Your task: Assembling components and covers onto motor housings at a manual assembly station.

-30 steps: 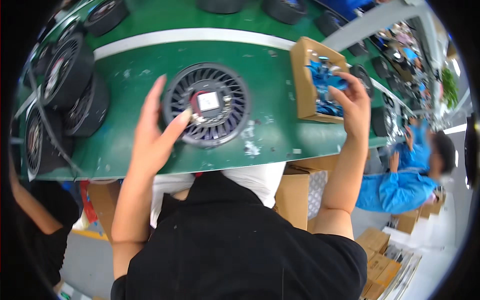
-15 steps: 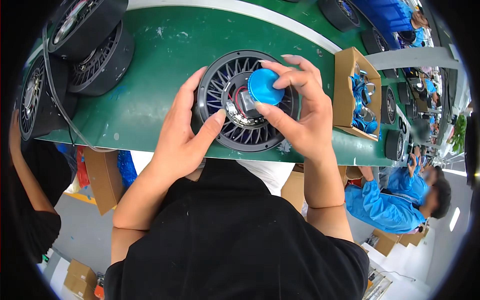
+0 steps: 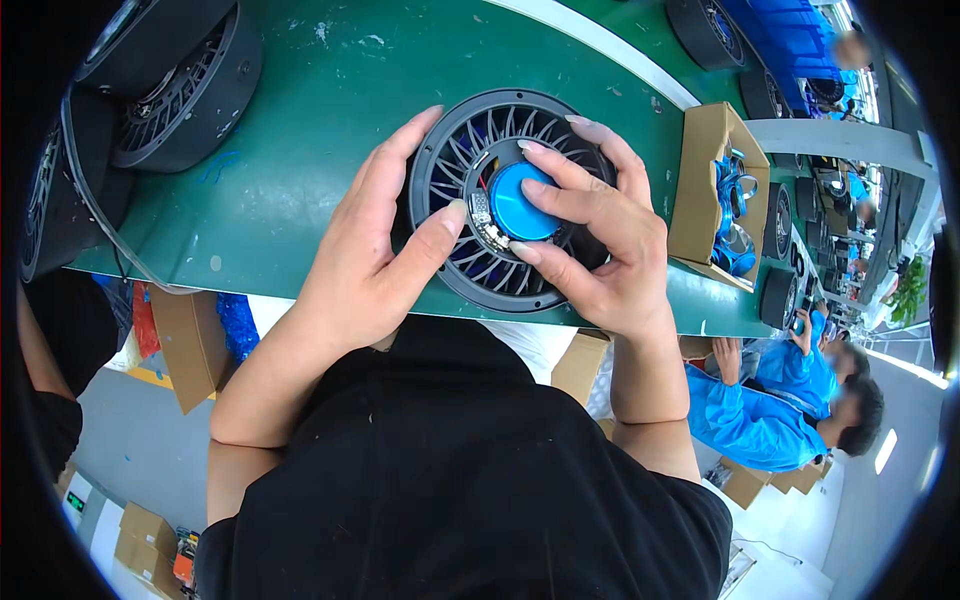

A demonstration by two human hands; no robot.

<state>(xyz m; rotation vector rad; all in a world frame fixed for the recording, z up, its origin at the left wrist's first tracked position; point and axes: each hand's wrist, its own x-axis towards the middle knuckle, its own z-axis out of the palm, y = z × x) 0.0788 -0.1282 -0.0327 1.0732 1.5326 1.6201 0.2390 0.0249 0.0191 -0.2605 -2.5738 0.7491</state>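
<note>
A round black wheel-like part with curved spokes [image 3: 462,268] lies on the green table in front of me. At its hub a ring-shaped circuit board [image 3: 489,226] shows in part. A shiny blue round cap [image 3: 524,203] sits over the hub and hides most of it. My right hand [image 3: 610,220] grips the cap, thumb at its lower edge and fingers on its top and upper side. My left hand [image 3: 385,235] is curved around the wheel's left rim, fingers on the outer side and thumb resting over the spokes, steadying it.
A cardboard box [image 3: 697,205] with several blue rings [image 3: 733,215] stands to the right. More black wheels [image 3: 195,95] are stacked at the left, with a grey cable [image 3: 95,215] running beside them. Co-workers in blue [image 3: 760,415] sit at the right; another person is at far left.
My right hand has lowered the blue cap onto the hub, covering the red wires and grey block seen before. The view has shifted slightly. My left hand keeps its hold on the rim.
</note>
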